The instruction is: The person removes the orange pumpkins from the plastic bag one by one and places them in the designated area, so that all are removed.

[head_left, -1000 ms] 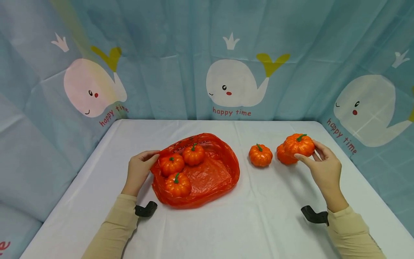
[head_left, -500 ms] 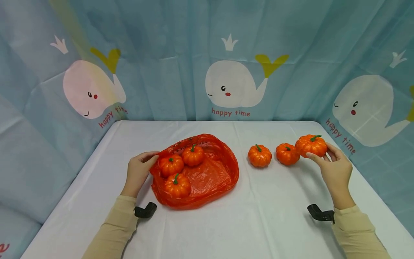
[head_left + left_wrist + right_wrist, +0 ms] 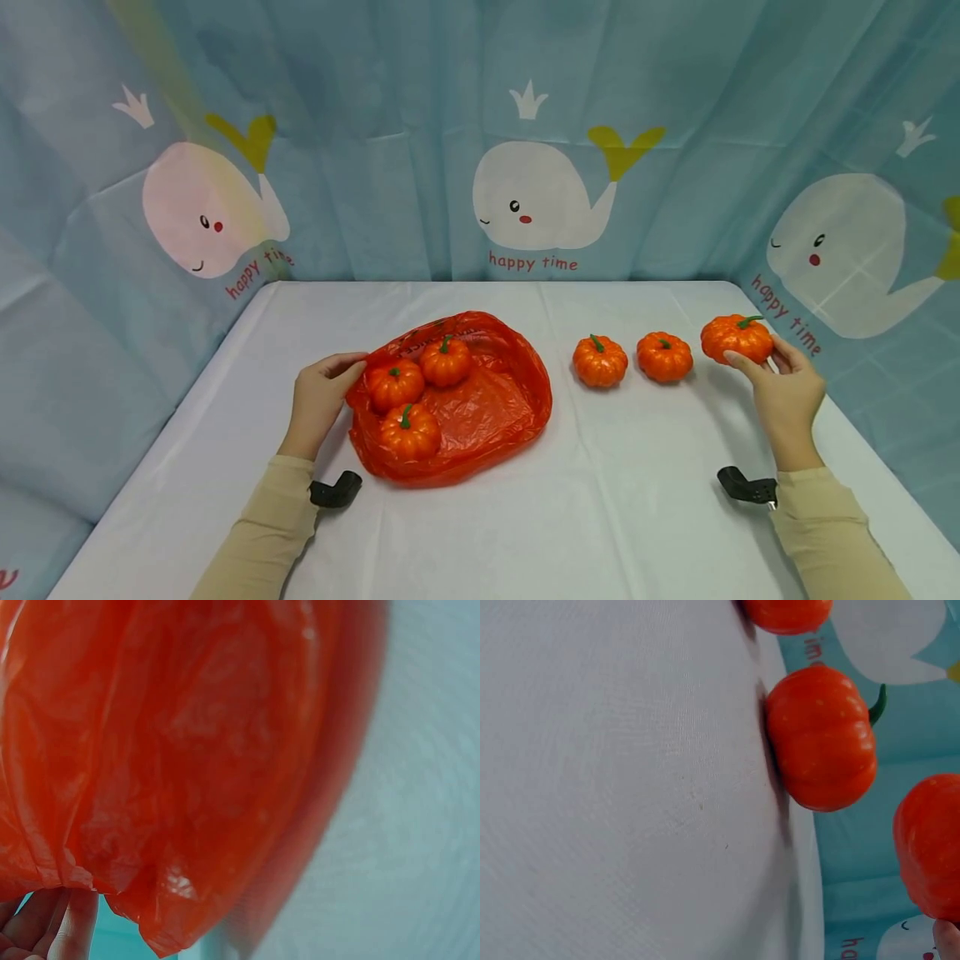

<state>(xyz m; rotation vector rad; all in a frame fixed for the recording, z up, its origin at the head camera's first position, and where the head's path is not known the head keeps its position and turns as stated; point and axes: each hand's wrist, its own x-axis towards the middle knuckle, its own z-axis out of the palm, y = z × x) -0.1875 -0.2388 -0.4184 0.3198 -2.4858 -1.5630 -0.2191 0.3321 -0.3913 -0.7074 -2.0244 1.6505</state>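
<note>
Pumpkin (image 3: 733, 338) (glossy, squat, ribbed) sits in the right grip (image 3: 787, 395).

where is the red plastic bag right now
In the head view, the red plastic bag sits near the middle of the white table, with the left hand gripping its left edge and the nearest loose pumpkin to its right.

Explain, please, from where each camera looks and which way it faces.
Head: on the person's head, facing forward and down at the red bag and pumpkins; left hand, right hand and sleeves show.
Left wrist: on that wrist, facing the red bag's side; some left fingers show, lower left.
Right wrist: on that wrist, facing across the white table to pumpkins and whale-print cloth; a fingertip shows, lower right.
Shared: head and right wrist both show the held pumpkin.
</note>
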